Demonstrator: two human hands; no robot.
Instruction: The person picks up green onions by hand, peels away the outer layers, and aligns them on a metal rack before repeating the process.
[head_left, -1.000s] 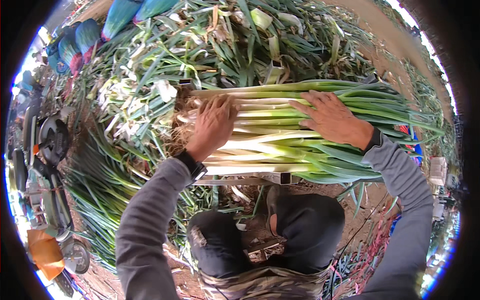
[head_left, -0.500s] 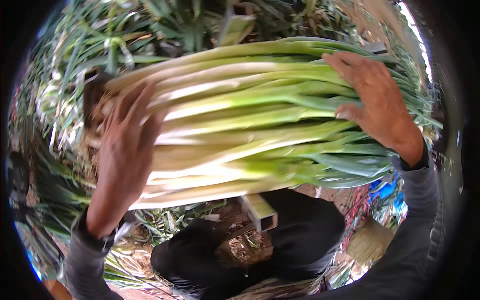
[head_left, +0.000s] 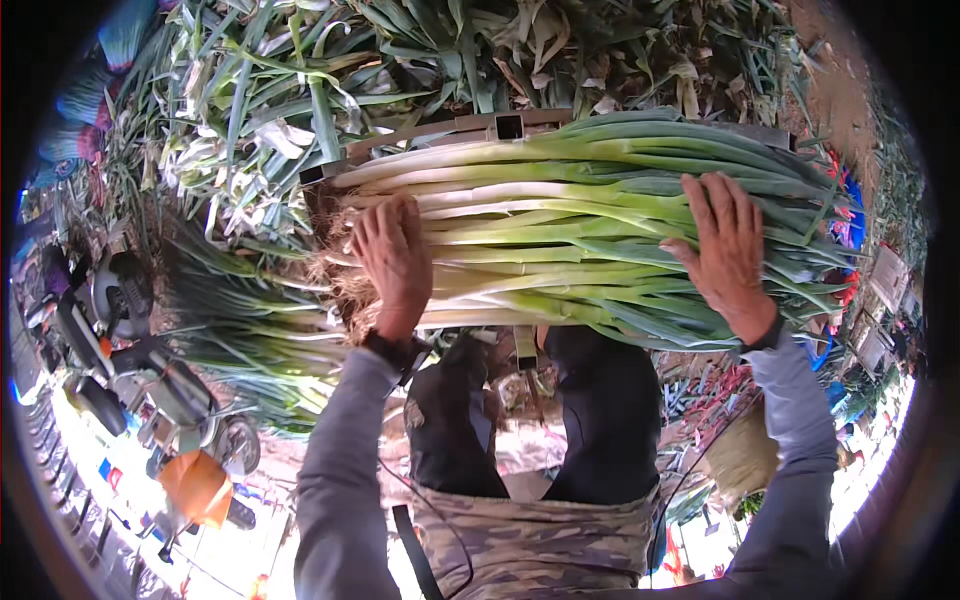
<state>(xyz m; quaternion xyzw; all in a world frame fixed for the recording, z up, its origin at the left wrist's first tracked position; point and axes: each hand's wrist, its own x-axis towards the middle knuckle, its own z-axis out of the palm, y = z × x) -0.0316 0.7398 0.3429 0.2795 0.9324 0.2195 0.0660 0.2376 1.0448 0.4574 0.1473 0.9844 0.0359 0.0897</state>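
Note:
A wide layer of long green onions (head_left: 560, 230) lies crosswise in front of me, with roots to the left and dark green leaves to the right. My left hand (head_left: 393, 255) rests on the white stalks beside the brown roots (head_left: 345, 285), its fingers bent but not closed round any stalk. Farther right, my right hand (head_left: 727, 245) lies on the green leaves, fingers stretched and thumb apart. A metal rack (head_left: 510, 127) of square tubes shows behind the onions, and one tube end (head_left: 525, 350) sticks out toward my knees. The rest of it is hidden.
Loose leaves and trimmings (head_left: 420, 50) are heaped beyond the rack. More green onions (head_left: 270, 340) lie on the ground at left, near a parked motorbike (head_left: 170, 385). Net-wrapped bundles (head_left: 80, 105) stand far left. A straw-coloured roll (head_left: 740, 455) and pink twine (head_left: 715, 390) are at right.
The view has drawn back, bringing my lap and more ground into sight. Both hands remain on the onions; the left now sits by the roots with its fingers more bent.

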